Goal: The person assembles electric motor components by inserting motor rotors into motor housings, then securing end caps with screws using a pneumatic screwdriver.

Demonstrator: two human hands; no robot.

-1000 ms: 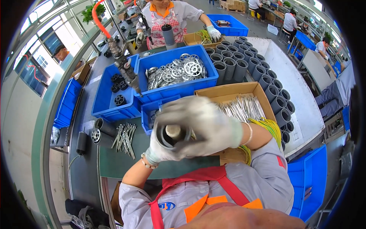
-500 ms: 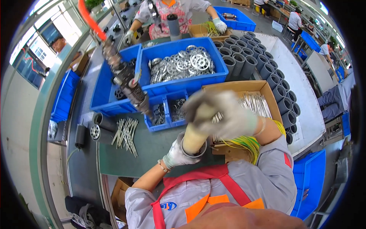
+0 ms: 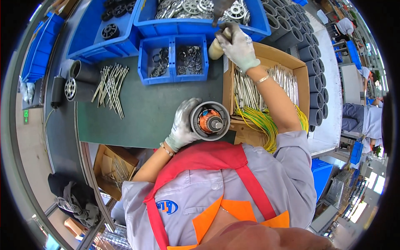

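My left hand point(image 3: 185, 125), in a white glove, is closed around the side of a grey tube point(image 3: 227, 121) in front of my chest. Inside the upright tube shows a motor rotor point(image 3: 207, 121) with orange-copper windings and a metal shaft end. Farther off, my gloved right hand point(image 3: 238, 46) has its fingers wrapped round the upper part of a cream-coloured cylinder point(image 3: 215, 51). That cylinder stands between the small blue bins and the rod carton. Just above the hand, the dark tip of a hanging tool point(image 3: 221, 10) comes into view.
Two small blue bins point(image 3: 173, 79) hold rings. Behind are larger blue bins point(image 3: 200, 28) with metal discs and black parts. At right stand a carton point(image 3: 303, 79) of metal rods, yellow-green wires point(image 3: 266, 127) and rows of grey tubes point(image 3: 315, 100). Loose rods point(image 3: 111, 85) lie left.
My right hand has moved away from the tube with the cream cylinder, up and forward to beside the small bins. The rotor in the tube is now exposed. The view has tilted down.
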